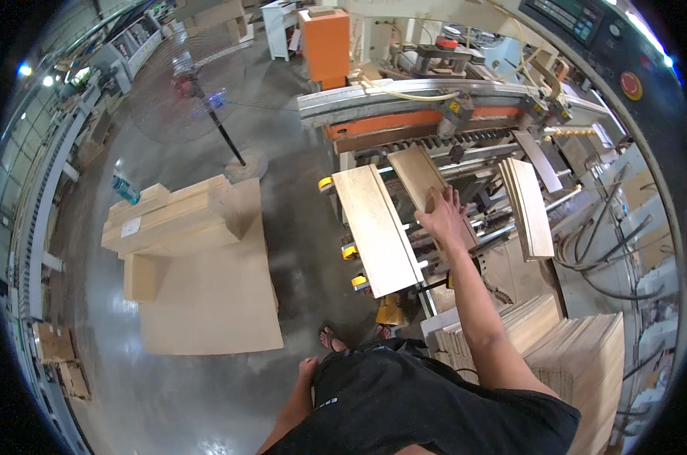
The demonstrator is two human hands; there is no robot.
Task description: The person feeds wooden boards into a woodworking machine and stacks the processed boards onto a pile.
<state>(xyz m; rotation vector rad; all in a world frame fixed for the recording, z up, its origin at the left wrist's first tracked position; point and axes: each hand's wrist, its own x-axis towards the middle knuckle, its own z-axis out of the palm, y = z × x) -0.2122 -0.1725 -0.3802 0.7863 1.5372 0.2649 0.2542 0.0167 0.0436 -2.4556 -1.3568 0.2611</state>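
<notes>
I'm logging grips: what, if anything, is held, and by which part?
The right hand lies across the near half of a wooden board; whether it grips cannot be told. No held thing shows in the left hand.

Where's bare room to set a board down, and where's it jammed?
Free: the near part of the tan sheet, in front of the stacked boards; the floor strip between that sheet and the machine.
Crowded: the machine, with pale boards, the brown board under the right hand and thin boards; lower right, packed board stacks.
</notes>
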